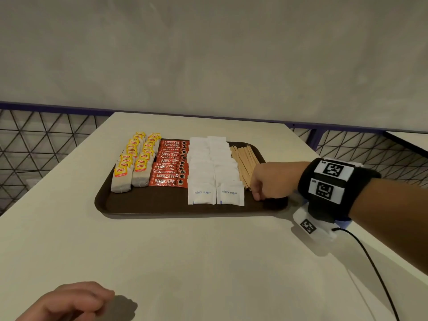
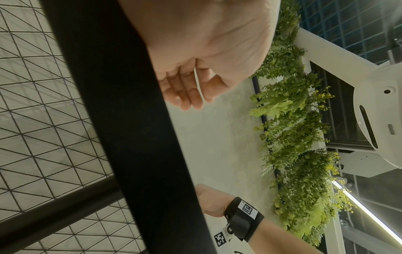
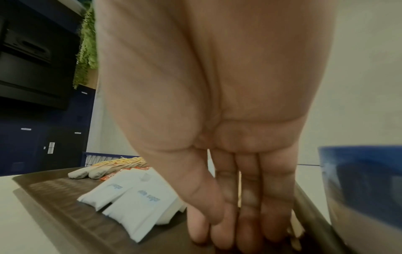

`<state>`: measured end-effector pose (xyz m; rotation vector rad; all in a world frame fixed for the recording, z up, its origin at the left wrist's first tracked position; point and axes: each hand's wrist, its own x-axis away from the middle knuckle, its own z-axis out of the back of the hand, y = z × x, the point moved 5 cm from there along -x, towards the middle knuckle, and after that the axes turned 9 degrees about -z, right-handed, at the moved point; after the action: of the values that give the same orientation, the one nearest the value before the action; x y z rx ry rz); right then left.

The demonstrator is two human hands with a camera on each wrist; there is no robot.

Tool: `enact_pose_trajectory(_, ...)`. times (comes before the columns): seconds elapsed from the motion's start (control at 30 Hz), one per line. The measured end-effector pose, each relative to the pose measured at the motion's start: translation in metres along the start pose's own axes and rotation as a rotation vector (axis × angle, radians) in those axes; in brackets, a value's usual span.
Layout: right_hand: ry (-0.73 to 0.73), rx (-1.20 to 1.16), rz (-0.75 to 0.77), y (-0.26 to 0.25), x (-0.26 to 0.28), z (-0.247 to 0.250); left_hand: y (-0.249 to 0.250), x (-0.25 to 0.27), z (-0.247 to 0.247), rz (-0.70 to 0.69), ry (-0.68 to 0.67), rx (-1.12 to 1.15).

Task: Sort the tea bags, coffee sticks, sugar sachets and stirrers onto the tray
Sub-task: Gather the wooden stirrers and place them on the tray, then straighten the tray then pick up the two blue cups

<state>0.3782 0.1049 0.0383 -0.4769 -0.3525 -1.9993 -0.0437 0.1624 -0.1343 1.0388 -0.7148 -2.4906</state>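
A brown tray [image 1: 148, 205] on the white table holds four sorted groups. From left to right they are two rows of yellow-tagged tea bags [image 1: 134, 163], red coffee sticks [image 1: 171, 165], white sugar sachets [image 1: 213, 170] and wooden stirrers [image 1: 244, 158]. My right hand [image 1: 256, 195] is at the near end of the stirrers, its straight fingers pointing down and touching the tray floor [image 3: 54, 197]. It holds nothing. In the right wrist view the sugar sachets [image 3: 135, 202] lie just left of that hand [image 3: 234, 232]. My left hand [image 1: 92, 300] hovers near the table's front edge, loosely curled and empty [image 2: 191, 96].
The table [image 1: 208, 262] is bare in front of the tray. A mesh railing [image 1: 34, 140] runs behind and beside it. A black cable [image 1: 375, 274] trails from my right wristband. A blurred blue object [image 3: 365, 189] fills the right edge of the right wrist view.
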Motion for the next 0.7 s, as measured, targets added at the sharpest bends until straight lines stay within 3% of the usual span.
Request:
enact_pose_trajectory(0.07,0.024,-0.051,0.008,-0.003,-0.003,0.005,0.026,-0.010,-0.006,0.086,0.077,0.254)
enact_pose_trajectory(0.1,0.033,-0.065,0.007,-0.003,-0.005,0.007,0.033,-0.012,-0.003,0.033,0.144,0.338)
enact_pose_trajectory(0.13,0.034,-0.070,0.004,-0.002,-0.005,0.010,0.052,-0.018,-0.002,-0.001,0.234,0.355)
enact_pose_trajectory(0.17,0.024,-0.066,-0.001,-0.001,-0.005,0.011,0.050,-0.021,0.002,0.070,0.274,0.359)
enact_pose_trajectory(0.23,-0.005,-0.059,-0.005,0.001,-0.001,0.013,0.047,-0.020,0.009,0.273,0.238,0.454)
enact_pose_trajectory(0.3,-0.004,-0.128,0.023,0.003,0.010,0.016,0.058,-0.024,0.010,0.515,0.106,0.516)
enact_pose_trajectory(0.33,0.011,-0.184,0.046,0.005,0.019,0.016,0.070,-0.036,0.018,0.519,0.092,0.499)
enact_pose_trajectory(0.43,0.058,-0.248,0.120,0.011,0.050,0.004,0.125,-0.089,0.041,0.401,0.053,0.386)
enact_pose_trajectory(0.53,0.125,-0.133,0.149,0.015,0.077,-0.019,0.133,-0.140,0.051,0.400,-0.246,0.172)
enact_pose_trajectory(0.7,0.427,0.028,0.085,0.018,0.091,-0.019,0.106,-0.194,0.063,0.402,-0.465,-0.517)
